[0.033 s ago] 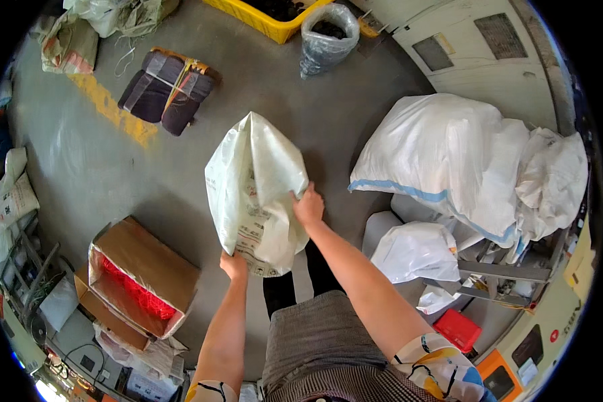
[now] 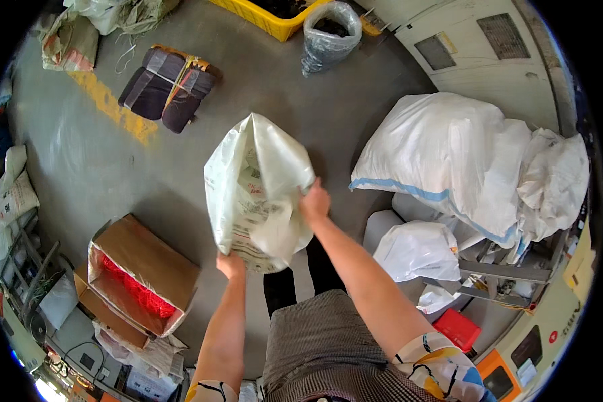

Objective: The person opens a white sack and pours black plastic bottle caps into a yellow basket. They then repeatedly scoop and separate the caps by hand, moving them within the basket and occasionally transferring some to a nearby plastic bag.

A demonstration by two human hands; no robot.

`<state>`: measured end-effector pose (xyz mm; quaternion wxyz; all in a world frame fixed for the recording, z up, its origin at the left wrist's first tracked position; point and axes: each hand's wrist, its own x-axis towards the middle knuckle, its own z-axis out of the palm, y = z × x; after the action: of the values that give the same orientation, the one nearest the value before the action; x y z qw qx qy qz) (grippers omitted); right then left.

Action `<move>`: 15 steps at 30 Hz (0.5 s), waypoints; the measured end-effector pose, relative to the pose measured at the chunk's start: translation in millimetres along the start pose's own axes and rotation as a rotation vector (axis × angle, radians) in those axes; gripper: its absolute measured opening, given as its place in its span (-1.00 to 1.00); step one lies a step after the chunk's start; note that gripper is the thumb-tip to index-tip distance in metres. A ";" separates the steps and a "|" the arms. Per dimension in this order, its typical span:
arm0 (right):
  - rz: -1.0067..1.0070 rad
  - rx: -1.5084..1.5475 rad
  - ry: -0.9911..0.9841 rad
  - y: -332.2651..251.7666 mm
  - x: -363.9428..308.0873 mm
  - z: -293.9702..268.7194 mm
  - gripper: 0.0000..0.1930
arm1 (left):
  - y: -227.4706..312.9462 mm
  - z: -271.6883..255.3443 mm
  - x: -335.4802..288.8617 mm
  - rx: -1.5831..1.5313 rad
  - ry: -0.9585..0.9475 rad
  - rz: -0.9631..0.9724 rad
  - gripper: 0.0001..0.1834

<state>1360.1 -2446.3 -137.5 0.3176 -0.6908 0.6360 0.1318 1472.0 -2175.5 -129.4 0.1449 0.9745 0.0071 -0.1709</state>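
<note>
A large white woven plastic sack (image 2: 228, 181) with printing on it hangs in front of me, its mouth spread toward me so that part of the inside shows. My left hand (image 2: 232, 266) is closed on the sack's rim at its lower left corner. On the opposite side, my right hand (image 2: 315, 202) grips the rim, fingers wrapped round the edge and partly hidden. The far end of the sack rises to a folded peak. Below it my legs show, and the floor (image 2: 181, 171) lies all around.
An open cardboard box (image 2: 157, 258) holding red plastic pieces stands at left. Bulging white sacks (image 2: 435, 144) fill the right side, above a white bag (image 2: 415, 251) and a red case (image 2: 457, 329). Farther off lie a strapped dark bundle (image 2: 167, 87), a yellow crate (image 2: 275, 25) and a clear bag (image 2: 329, 47).
My right hand has moved slightly right and up with the rim. The sack's mouth is spread a little wider, showing more of its inside. My left hand has barely shifted.
</note>
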 end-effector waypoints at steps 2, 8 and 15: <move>0.045 -0.082 0.169 44.7 29.2 -9.5 -0.42 | -7.3 -9.4 18.5 -0.115 0.039 -0.383 -0.78; 0.089 -0.109 0.259 66.6 -0.2 -25.9 -0.43 | -1.4 -23.0 30.8 -0.354 -0.099 -0.686 -0.51; 0.196 0.017 0.154 62.4 -6.5 -29.1 -0.34 | 102.0 -81.8 -40.0 0.509 -0.628 0.846 0.02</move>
<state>1292.6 -2458.0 -128.5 0.2592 -0.6306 0.7242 0.1033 1467.9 -2248.5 -13.9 -0.0429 0.7994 -0.4671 -0.3754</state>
